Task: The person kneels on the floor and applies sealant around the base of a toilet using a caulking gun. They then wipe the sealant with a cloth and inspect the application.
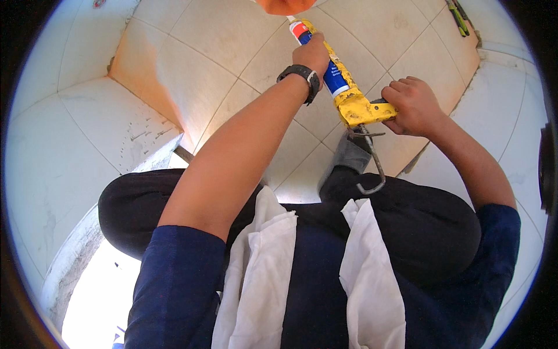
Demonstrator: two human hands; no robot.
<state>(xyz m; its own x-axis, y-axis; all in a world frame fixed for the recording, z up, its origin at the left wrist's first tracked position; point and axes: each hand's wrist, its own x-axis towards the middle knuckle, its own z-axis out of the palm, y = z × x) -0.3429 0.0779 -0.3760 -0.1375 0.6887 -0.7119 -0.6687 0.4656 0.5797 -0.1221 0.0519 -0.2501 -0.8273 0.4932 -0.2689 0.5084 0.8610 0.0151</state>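
Observation:
A yellow, paint-worn caulking gun [352, 109] points away from me with a blue, white and red sealant cartridge [335, 78] in its cradle. My left hand [312, 55], with a dark watch on the wrist, wraps round the front part of the cartridge and frame. At the rear, my right hand [412, 106] grips the gun's handle. The bent metal plunger rod [378, 164] sticks out behind toward my right knee. The nozzle's tip reaches an orange rounded thing [285, 4] at the top edge; whether they touch I cannot tell.
Beige tiles [226, 43] cover the floor between white tiled walls [75, 116]. A green-and-black hand tool [458, 18] lies at the far right. White cloth [261, 262] hangs down my front, over my crouched legs. Bright light enters through an opening at lower left.

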